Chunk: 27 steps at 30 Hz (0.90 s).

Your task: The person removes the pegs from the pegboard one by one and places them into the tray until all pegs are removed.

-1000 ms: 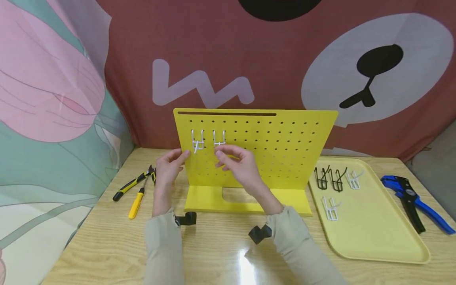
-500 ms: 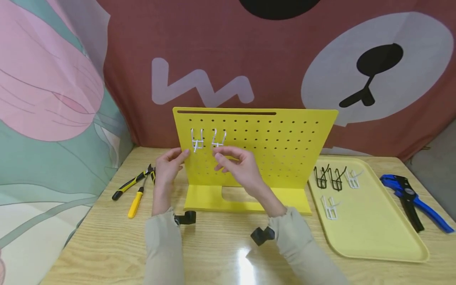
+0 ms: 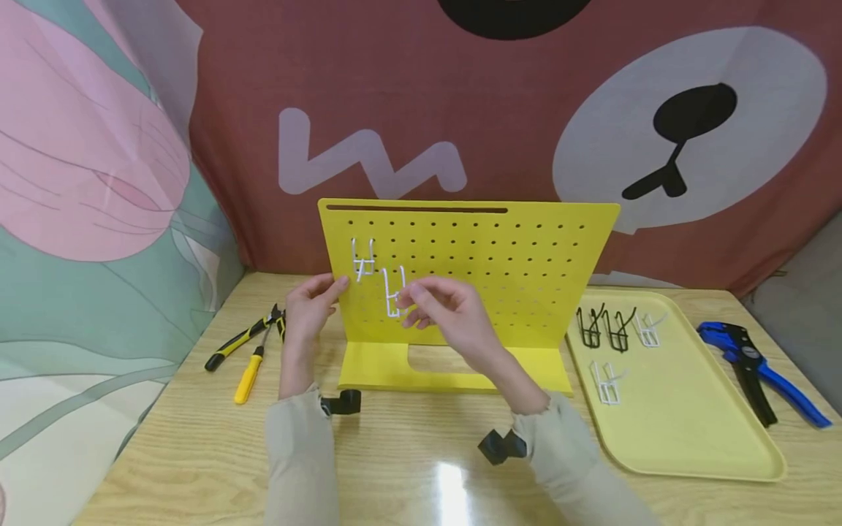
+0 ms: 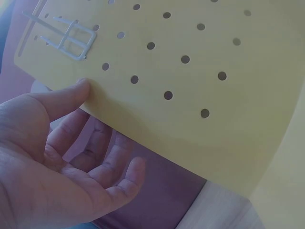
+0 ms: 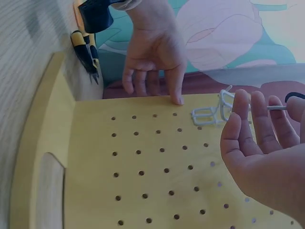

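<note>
A yellow pegboard [image 3: 526, 303] stands upright on its base. My left hand [image 3: 312, 307] grips its left edge, thumb on the front face and the other fingers behind, as the left wrist view [image 4: 71, 157] shows. One white wire hook [image 3: 363, 261] hangs in the upper left holes. Just right of and below it, my right hand [image 3: 454, 314] pinches another white wire hook [image 3: 392, 296] by its prong. In the right wrist view that held hook [image 5: 223, 104] looks tilted and apart from the board; its far end is partly behind the fingers.
At the right, a pale yellow tray [image 3: 691, 438] bears two black hooks [image 3: 618, 336] and two white hooks [image 3: 608, 391]. Beyond it lies a blue-handled wire stripper [image 3: 750, 358]. Pliers [image 3: 237, 347] and a yellow screwdriver [image 3: 248, 380] lie left of the board.
The second white hook has come out of the board's holes and moved down and slightly left with my right hand. My left hand stays at the edge.
</note>
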{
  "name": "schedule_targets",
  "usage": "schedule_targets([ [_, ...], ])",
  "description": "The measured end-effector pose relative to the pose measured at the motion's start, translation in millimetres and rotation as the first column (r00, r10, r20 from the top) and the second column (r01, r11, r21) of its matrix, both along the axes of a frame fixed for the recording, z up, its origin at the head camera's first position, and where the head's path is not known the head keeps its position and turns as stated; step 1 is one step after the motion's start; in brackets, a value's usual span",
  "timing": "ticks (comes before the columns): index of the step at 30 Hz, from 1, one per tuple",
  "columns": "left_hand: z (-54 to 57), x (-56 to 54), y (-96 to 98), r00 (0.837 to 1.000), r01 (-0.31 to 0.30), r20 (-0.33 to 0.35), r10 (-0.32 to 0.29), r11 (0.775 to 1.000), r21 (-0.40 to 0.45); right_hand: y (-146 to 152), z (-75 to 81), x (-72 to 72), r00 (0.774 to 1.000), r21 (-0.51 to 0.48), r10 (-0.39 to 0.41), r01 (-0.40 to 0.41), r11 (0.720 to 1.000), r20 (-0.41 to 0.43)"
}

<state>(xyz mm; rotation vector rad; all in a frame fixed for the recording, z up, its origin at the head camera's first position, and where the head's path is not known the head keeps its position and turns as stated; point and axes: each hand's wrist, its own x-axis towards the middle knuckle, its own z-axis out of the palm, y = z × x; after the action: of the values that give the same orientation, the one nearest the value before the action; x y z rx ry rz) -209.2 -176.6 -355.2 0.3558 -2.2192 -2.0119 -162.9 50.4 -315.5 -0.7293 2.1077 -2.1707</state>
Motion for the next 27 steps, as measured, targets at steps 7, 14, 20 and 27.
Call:
schedule_targets([
  [7,1.1,0.5,-0.1,1.000,0.004,-0.013,-0.004,1.000,0.005,15.2,-12.4,4.0,0.995,0.022,0.002,-0.004,1.000,0.103],
  [14,2.4,1.3,-1.0,1.000,-0.001,0.008,0.001,1.000,-0.007,38.3,-25.6,7.4,0.986,0.056,-0.065,0.058,0.997,0.150],
  [20,3.0,1.5,-1.7,1.000,-0.006,0.016,0.006,1.000,-0.007,64.3,-37.6,5.5,0.980,0.103,-0.115,0.099,0.990,0.161],
  [27,1.3,0.5,-1.7,1.000,0.003,0.008,-0.004,1.000,0.009,103.2,-36.1,3.0,0.979,0.175,-0.175,0.155,0.972,0.105],
])
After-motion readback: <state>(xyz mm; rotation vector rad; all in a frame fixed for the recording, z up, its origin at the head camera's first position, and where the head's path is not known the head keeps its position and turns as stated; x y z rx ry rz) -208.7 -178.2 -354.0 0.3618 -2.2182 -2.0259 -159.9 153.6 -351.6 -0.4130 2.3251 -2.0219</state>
